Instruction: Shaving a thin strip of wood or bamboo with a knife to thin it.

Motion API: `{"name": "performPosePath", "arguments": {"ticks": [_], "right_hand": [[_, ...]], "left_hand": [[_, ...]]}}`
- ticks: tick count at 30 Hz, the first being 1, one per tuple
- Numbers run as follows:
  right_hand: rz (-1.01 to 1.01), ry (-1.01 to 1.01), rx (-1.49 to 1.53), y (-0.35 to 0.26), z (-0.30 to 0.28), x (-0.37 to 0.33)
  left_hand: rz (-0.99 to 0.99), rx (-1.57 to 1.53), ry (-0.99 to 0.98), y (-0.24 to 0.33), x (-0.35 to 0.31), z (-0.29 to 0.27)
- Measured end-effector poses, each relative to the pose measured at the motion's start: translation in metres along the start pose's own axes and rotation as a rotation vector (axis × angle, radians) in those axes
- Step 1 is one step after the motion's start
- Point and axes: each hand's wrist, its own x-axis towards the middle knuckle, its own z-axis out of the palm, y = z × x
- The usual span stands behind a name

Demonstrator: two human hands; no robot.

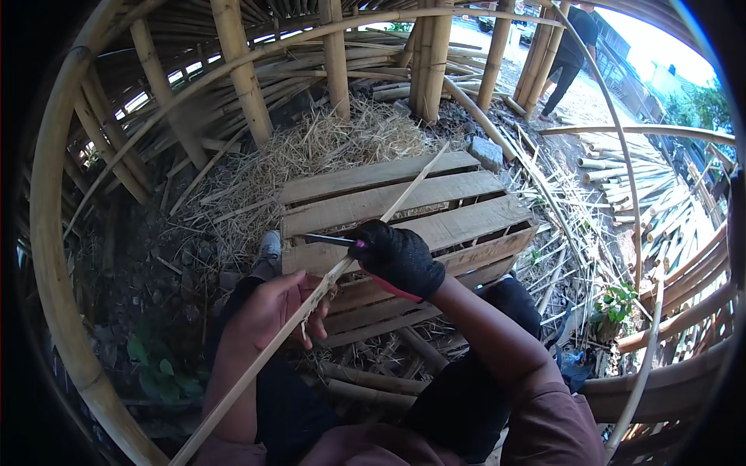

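Over the person's lap, a long, pale bamboo strip (268, 352) slanted from the lower left up past both hands. The bare left hand (273, 307) lay half curled around it, though how firmly it pinched could not be told. The strip looked light and springy, stiff along its length yet liable to splinter where its edge was frayed by the fingers; the smooth stretch below that fraying, clear of the blade, seemed the safest hold. The right hand (400, 262), in a black glove, was closed around the handle of a knife (330, 239), its blade pointing left across the strip. Beneath them sat a slatted wooden crate (466, 225), with a straw heap (326, 147) beyond, then bamboo posts (430, 70) and, farthest off, a person in dark clothes (572, 58).
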Motion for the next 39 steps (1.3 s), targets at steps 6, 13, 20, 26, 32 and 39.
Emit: {"name": "performPosePath", "arguments": {"ticks": [6, 13, 20, 26, 32, 39], "right_hand": [[-0.031, 0.022, -0.007, -0.036, 0.017, -0.009], [0.016, 0.024, -0.023, -0.039, -0.022, -0.003], [0.183, 0.055, -0.209, -0.02, -0.058, -0.004], [0.419, -0.267, -0.306, -0.03, -0.052, -0.011], [0.205, -0.346, -0.336, -0.017, -0.043, -0.013], [-0.036, -0.267, -0.341, -0.029, -0.023, -0.019]], "left_hand": [[-0.083, -0.013, 0.024, -0.001, 0.002, 0.013], [-0.067, -0.02, 0.057, -0.004, 0.004, 0.02], [-0.056, -0.06, 0.077, -0.004, 0.003, 0.048], [-0.071, -0.142, -0.017, -0.002, 0.007, 0.04], [-0.153, -0.119, 0.137, 0.003, 0.005, 0.05], [-0.165, -0.036, 0.112, -0.003, -0.006, 0.041]]}}
